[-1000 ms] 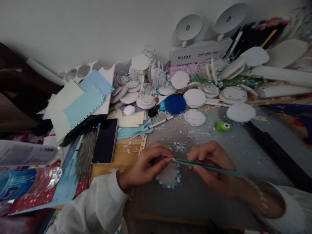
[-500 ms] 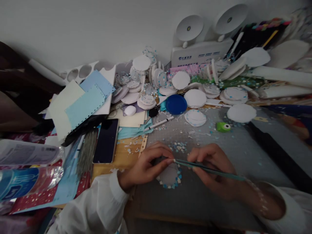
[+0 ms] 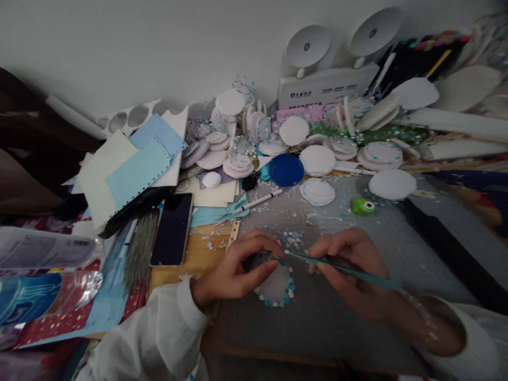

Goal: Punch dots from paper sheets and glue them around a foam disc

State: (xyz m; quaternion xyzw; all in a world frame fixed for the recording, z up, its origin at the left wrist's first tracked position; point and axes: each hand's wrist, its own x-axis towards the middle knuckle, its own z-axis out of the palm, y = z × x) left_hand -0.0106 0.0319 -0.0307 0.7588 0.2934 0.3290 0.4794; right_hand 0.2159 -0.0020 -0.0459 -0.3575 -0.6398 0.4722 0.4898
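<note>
My right hand [image 3: 353, 275] grips a pair of teal tweezers [image 3: 345, 270], pointing left. A tiny pale piece [image 3: 287, 253] shows at their tips. My left hand [image 3: 242, 264] curves over the upper left of a round disc [image 3: 274, 286] lying on the grey mat; its thumb and forefinger are apart with nothing visible between them. Small blue and white paper shapes ring the disc's edge, partly hidden under the left fingers. Just beyond the hands, a loose pile of the same little shapes [image 3: 293, 239] is scattered on the mat.
A green craft punch [image 3: 362, 206], blue round lid [image 3: 286, 170] and white pen [image 3: 262, 200] lie beyond the hands. White discs [image 3: 317, 160] crowd the back. At left are a phone [image 3: 172, 230], paper sheets and a plastic bottle [image 3: 43, 296]. A black strip [image 3: 456, 254] lies right.
My left thumb and forefinger have parted from their pinch at the tweezer tips. The tweezers have moved slightly right and up, with the pale piece at their tips.
</note>
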